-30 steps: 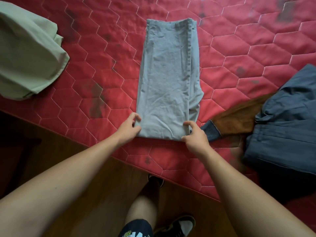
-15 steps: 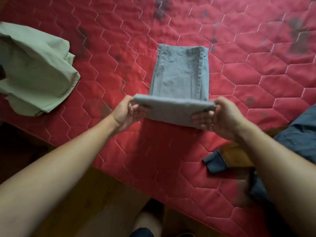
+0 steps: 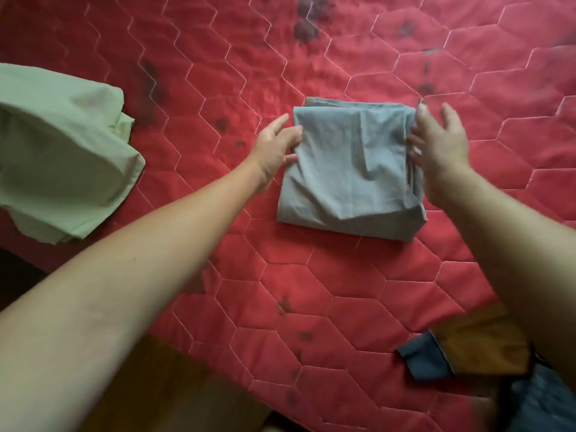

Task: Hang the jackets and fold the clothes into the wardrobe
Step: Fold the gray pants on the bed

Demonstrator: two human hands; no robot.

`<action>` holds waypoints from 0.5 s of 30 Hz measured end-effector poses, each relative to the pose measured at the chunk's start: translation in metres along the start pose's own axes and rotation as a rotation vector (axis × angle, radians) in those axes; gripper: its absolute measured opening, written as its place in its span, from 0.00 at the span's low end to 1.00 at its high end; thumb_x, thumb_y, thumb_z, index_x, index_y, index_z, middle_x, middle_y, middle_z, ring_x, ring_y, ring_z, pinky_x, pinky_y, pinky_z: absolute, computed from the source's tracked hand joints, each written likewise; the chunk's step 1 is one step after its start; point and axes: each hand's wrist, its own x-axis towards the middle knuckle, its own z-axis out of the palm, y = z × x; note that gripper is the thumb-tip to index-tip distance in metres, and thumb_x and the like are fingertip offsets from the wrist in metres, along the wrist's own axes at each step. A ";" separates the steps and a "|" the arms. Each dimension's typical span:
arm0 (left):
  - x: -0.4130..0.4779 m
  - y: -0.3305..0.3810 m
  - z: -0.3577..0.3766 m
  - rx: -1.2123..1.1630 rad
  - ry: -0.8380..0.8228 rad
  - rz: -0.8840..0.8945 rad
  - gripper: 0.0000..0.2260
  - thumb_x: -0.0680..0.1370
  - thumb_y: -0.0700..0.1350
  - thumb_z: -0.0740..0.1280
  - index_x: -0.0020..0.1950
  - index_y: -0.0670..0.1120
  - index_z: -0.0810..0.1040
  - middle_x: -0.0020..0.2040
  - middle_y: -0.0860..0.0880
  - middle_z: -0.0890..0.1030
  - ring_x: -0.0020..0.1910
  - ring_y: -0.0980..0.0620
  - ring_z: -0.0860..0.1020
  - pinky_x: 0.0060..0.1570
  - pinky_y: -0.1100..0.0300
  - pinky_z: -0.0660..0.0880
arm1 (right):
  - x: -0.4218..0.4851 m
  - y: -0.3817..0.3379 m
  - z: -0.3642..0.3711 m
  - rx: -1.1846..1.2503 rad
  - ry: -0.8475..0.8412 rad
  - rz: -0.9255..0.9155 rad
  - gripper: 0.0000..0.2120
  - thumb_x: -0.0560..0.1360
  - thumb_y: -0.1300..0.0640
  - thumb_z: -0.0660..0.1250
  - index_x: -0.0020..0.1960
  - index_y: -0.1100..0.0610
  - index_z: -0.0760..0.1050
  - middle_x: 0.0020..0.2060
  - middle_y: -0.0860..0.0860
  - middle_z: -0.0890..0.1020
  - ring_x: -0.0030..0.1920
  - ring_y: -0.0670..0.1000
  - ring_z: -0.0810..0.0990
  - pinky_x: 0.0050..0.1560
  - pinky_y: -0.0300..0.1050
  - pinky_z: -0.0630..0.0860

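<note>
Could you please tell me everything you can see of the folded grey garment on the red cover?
The grey garment is thin, creased, woven-looking cloth, folded into a roughly square packet of several layers. Stacked layer edges show along its right side, and a fold runs along the near edge. It lies flat on the red quilted cover. The left hand touches its left edge, and the right hand, fingers spread, touches its right edge.

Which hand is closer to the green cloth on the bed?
The left hand. It touches the left edge of the folded grey garment, the side facing the green cloth. The right hand is at the right edge, farther away.
</note>
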 end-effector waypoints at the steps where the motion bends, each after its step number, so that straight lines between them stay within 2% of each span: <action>1: -0.002 -0.012 0.000 0.140 0.030 0.085 0.29 0.79 0.42 0.67 0.79 0.43 0.63 0.65 0.46 0.78 0.64 0.52 0.76 0.63 0.57 0.74 | -0.005 0.014 -0.001 -0.225 0.035 -0.108 0.35 0.75 0.41 0.68 0.78 0.50 0.65 0.64 0.53 0.77 0.62 0.50 0.78 0.67 0.50 0.74; 3: -0.011 -0.040 0.001 0.550 0.019 0.251 0.32 0.77 0.45 0.67 0.81 0.45 0.61 0.76 0.42 0.67 0.76 0.49 0.65 0.76 0.55 0.61 | -0.021 0.047 -0.001 -0.705 0.009 -0.280 0.32 0.76 0.43 0.67 0.77 0.48 0.66 0.72 0.57 0.69 0.72 0.57 0.69 0.72 0.57 0.68; 5: -0.016 -0.066 0.005 0.826 -0.058 0.326 0.34 0.79 0.51 0.67 0.82 0.50 0.56 0.82 0.40 0.50 0.82 0.45 0.50 0.79 0.51 0.50 | -0.038 0.068 0.002 -0.981 -0.081 -0.285 0.33 0.78 0.42 0.66 0.80 0.45 0.60 0.80 0.59 0.54 0.80 0.62 0.54 0.75 0.65 0.59; 6: -0.016 -0.076 0.006 0.866 -0.089 0.305 0.35 0.80 0.53 0.66 0.83 0.52 0.53 0.83 0.40 0.44 0.82 0.45 0.45 0.80 0.50 0.48 | -0.038 0.078 0.003 -1.052 -0.112 -0.261 0.35 0.79 0.41 0.64 0.82 0.45 0.54 0.82 0.59 0.48 0.81 0.62 0.48 0.76 0.67 0.55; 8: -0.012 -0.083 0.011 0.856 -0.114 0.225 0.36 0.81 0.55 0.65 0.83 0.54 0.48 0.82 0.39 0.40 0.82 0.44 0.42 0.80 0.49 0.48 | -0.034 0.084 0.004 -1.115 -0.137 -0.222 0.38 0.81 0.39 0.60 0.83 0.47 0.45 0.82 0.58 0.42 0.82 0.62 0.43 0.76 0.70 0.51; 10: -0.006 -0.075 0.019 0.809 -0.080 0.205 0.36 0.82 0.53 0.65 0.83 0.53 0.48 0.81 0.36 0.45 0.82 0.42 0.49 0.79 0.51 0.52 | -0.024 0.085 0.003 -1.119 -0.128 -0.243 0.38 0.82 0.40 0.57 0.84 0.52 0.43 0.82 0.60 0.44 0.82 0.63 0.44 0.78 0.69 0.52; 11: -0.002 -0.068 0.021 0.755 -0.038 0.239 0.35 0.81 0.51 0.66 0.83 0.50 0.51 0.80 0.36 0.52 0.80 0.43 0.55 0.77 0.55 0.55 | -0.021 0.081 0.004 -1.070 -0.098 -0.279 0.37 0.82 0.40 0.56 0.84 0.53 0.46 0.82 0.61 0.49 0.81 0.64 0.50 0.77 0.68 0.55; 13: 0.009 -0.054 0.022 0.629 0.098 0.325 0.28 0.80 0.45 0.68 0.79 0.44 0.65 0.71 0.40 0.67 0.71 0.47 0.68 0.72 0.62 0.61 | -0.018 0.068 0.006 -0.852 0.034 -0.339 0.35 0.80 0.43 0.59 0.82 0.53 0.53 0.76 0.62 0.64 0.74 0.64 0.66 0.72 0.63 0.66; 15: 0.022 -0.037 0.021 0.476 0.249 0.360 0.17 0.77 0.43 0.69 0.66 0.43 0.79 0.60 0.46 0.77 0.61 0.49 0.76 0.67 0.60 0.70 | -0.011 0.045 0.009 -0.628 0.152 -0.215 0.32 0.80 0.46 0.65 0.80 0.51 0.57 0.67 0.62 0.73 0.65 0.62 0.74 0.65 0.54 0.70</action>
